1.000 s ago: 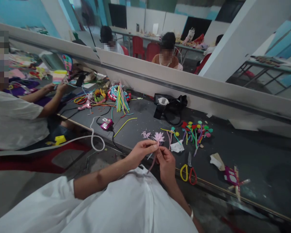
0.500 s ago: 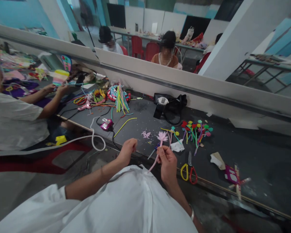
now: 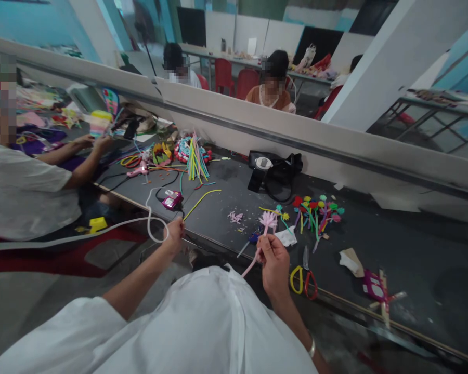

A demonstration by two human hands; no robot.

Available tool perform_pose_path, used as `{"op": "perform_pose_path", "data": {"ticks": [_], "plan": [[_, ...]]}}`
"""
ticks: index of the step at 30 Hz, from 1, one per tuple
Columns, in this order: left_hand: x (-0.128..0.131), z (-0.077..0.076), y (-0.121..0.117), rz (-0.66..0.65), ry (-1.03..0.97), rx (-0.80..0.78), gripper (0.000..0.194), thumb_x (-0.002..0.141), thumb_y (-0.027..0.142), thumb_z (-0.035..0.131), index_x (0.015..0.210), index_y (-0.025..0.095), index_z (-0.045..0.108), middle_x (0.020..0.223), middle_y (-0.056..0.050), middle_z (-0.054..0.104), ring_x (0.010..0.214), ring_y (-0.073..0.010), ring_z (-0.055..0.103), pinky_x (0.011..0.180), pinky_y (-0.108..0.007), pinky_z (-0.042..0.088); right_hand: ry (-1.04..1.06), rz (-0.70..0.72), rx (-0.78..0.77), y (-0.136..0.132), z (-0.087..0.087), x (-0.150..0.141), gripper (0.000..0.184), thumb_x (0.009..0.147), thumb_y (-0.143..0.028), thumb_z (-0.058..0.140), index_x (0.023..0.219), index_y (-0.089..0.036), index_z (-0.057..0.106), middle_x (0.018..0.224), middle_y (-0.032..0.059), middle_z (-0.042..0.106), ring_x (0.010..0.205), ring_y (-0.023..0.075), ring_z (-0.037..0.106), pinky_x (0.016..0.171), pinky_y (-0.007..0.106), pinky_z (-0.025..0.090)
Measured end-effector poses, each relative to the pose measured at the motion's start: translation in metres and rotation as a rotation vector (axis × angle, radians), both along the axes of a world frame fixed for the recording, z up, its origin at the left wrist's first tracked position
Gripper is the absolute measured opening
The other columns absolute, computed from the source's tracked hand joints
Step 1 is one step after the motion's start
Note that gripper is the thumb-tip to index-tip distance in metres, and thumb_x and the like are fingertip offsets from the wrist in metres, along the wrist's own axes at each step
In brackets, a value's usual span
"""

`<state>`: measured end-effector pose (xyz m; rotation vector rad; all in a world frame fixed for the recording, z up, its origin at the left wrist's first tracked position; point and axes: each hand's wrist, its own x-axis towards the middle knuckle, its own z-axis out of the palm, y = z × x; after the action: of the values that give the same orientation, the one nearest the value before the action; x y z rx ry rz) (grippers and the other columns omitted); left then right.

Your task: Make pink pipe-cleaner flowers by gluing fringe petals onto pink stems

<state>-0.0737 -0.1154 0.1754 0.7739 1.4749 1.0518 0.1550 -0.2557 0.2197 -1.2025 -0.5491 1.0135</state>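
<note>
- nearest, the white shirt (image 3: 214,327) fills the bottom of the view.
- the right hand (image 3: 273,257) has its fingers closed in a pinch on the stem of the pink flower (image 3: 268,220), which is held up over the near edge of the desk (image 3: 413,239), its petals spread at the top and its stem curving down towards the shirt.
- the left hand (image 3: 173,235) is out to the left, fingers bunched at the near end of the yellow strip (image 3: 203,199) (whether they grip it, i cannot tell).
- the scissors (image 3: 306,259), one handle yellow and one red, lie just right of the right hand, handles at the desk's edge.
- beyond the hands, pink scraps (image 3: 235,217) lie left of the flower, and the white tissue (image 3: 286,237) just right of it.
- farther right is a cluster of colourful flowers (image 3: 315,213).
- behind these, a black bag (image 3: 284,162) sits near the low partition (image 3: 312,130).
- across the partition, people (image 3: 273,93) sit near red chairs (image 3: 223,75).
</note>
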Motion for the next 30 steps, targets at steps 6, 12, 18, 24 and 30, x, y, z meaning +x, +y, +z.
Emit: {"op": "perform_pose_path", "data": {"ticks": [6, 12, 18, 24, 30], "plan": [[0.039, 0.038, -0.019, -0.175, -0.112, 0.190, 0.033, 0.067, 0.036, 0.073, 0.095, 0.018, 0.067, 0.070, 0.001, 0.058, 0.062, -0.0100, 0.050, 0.060, -0.022, 0.038, -0.026, 0.017, -0.007, 0.003, 0.000, 0.001, 0.027, 0.083, -0.045, 0.066, 0.081, -0.019, 0.059, 0.067, -0.0046, 0.048, 0.051, 0.0064, 0.038, 0.046, 0.020, 0.031], [0.082, 0.097, -0.032, -0.598, -0.230, 0.382, 0.052, 0.075, 0.033, 0.072, 0.126, 0.023, 0.062, 0.124, -0.009, 0.062, 0.071, -0.0121, 0.052, 0.068, -0.027, 0.044, -0.141, 0.052, -0.048, 0.002, -0.001, 0.001, 0.030, 0.084, -0.048, 0.063, 0.080, -0.019, 0.059, 0.064, -0.0048, 0.049, 0.052, 0.0077, 0.040, 0.047, 0.021, 0.033], [0.101, 0.102, -0.015, -0.858, -0.126, 0.393, 0.051, 0.076, 0.032, 0.071, 0.125, 0.021, 0.063, 0.108, -0.008, 0.067, 0.069, -0.0125, 0.053, 0.062, -0.024, 0.041, -0.135, 0.127, -0.037, -0.002, -0.004, 0.000, 0.028, 0.085, -0.047, 0.063, 0.084, -0.019, 0.061, 0.063, -0.0049, 0.050, 0.052, 0.0079, 0.040, 0.049, 0.020, 0.034], [0.097, 0.084, -0.003, -0.965, 0.038, 0.398, 0.029, 0.079, 0.042, 0.065, 0.065, 0.017, 0.065, 0.062, 0.000, 0.054, 0.063, -0.0131, 0.045, 0.059, -0.023, 0.035, -0.025, 0.170, 0.005, -0.002, -0.005, 0.000, 0.028, 0.081, -0.046, 0.067, 0.082, -0.020, 0.059, 0.068, -0.0039, 0.053, 0.052, 0.0070, 0.041, 0.048, 0.020, 0.034], [0.074, 0.060, 0.007, -0.582, 0.003, 0.343, 0.035, 0.080, 0.045, 0.060, 0.060, 0.018, 0.052, 0.055, 0.004, 0.037, 0.052, -0.0095, 0.031, 0.049, -0.024, 0.022, -0.040, 0.187, 0.005, -0.001, -0.005, 0.004, 0.027, 0.081, -0.046, 0.067, 0.084, -0.020, 0.061, 0.070, -0.0023, 0.055, 0.053, 0.0075, 0.042, 0.048, 0.021, 0.037]]}}
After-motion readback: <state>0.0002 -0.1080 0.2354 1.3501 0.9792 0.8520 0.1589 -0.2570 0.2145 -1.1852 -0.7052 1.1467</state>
